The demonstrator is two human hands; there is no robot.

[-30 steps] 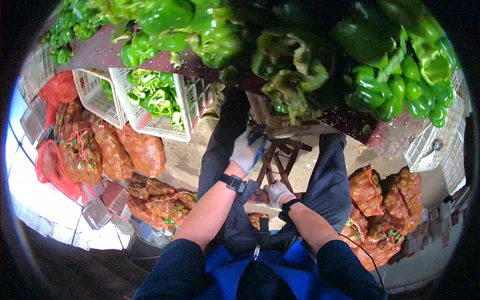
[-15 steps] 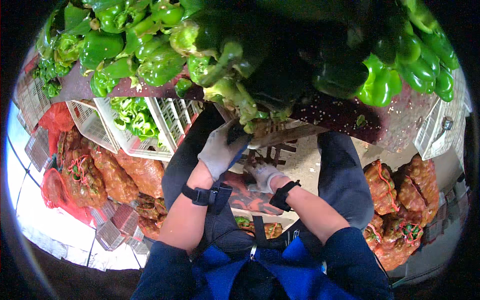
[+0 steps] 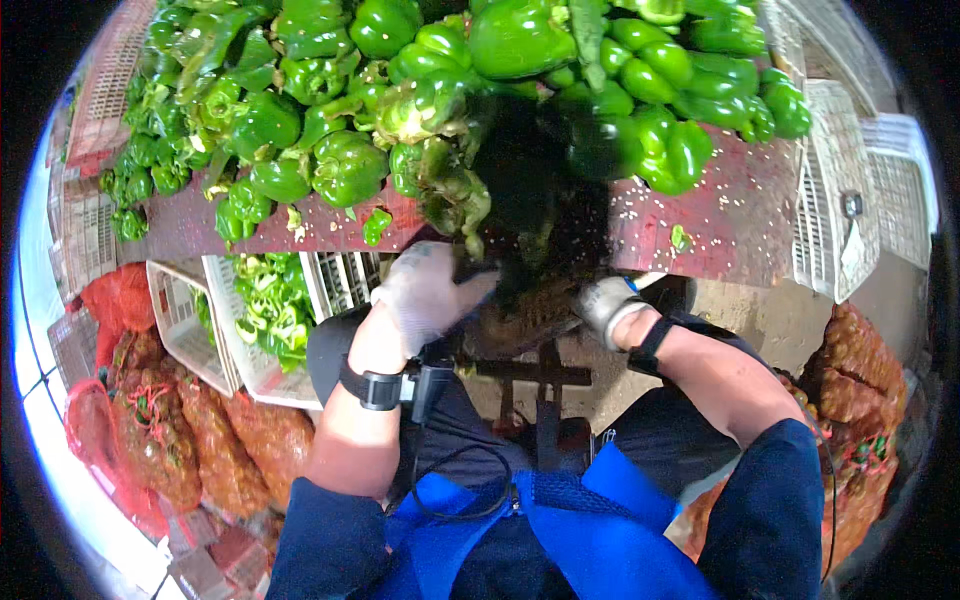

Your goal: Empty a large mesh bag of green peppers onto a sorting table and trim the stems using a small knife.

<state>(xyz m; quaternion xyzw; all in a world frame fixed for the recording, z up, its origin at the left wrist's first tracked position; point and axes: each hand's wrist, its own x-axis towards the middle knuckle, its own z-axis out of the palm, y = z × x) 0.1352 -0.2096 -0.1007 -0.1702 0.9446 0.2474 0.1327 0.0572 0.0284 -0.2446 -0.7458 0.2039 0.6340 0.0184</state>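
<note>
Green bell peppers (image 3: 350,168) lie heaped on a dark red tabletop (image 3: 705,225). My left hand (image 3: 425,292), in a pale glove, is at the table's near edge, thumb apart from the other fingers, whose tips fade into shadow. Farther right, my gloved right hand (image 3: 607,306) has its fingers curled in below the edge; what they hold, if anything, is hidden. A thin pale strip (image 3: 648,281) shows just beside it. Between the hands is a brown, rough-looking thing (image 3: 530,315), too dark to name. Withered pepper pieces (image 3: 455,195) hang over the edge above it.
White plastic crates (image 3: 235,330) stand under the table at left, one with green peppers. Another pale crate (image 3: 835,190) stands at right. Filled mesh sacks (image 3: 265,440) lie on the left, and more sacks (image 3: 855,390) on the right. Seeds dot the tabletop.
My hands have moved apart, the right one outward and up from between my knees, the left slightly up. The view has shifted, bringing more of the peppers into light.
</note>
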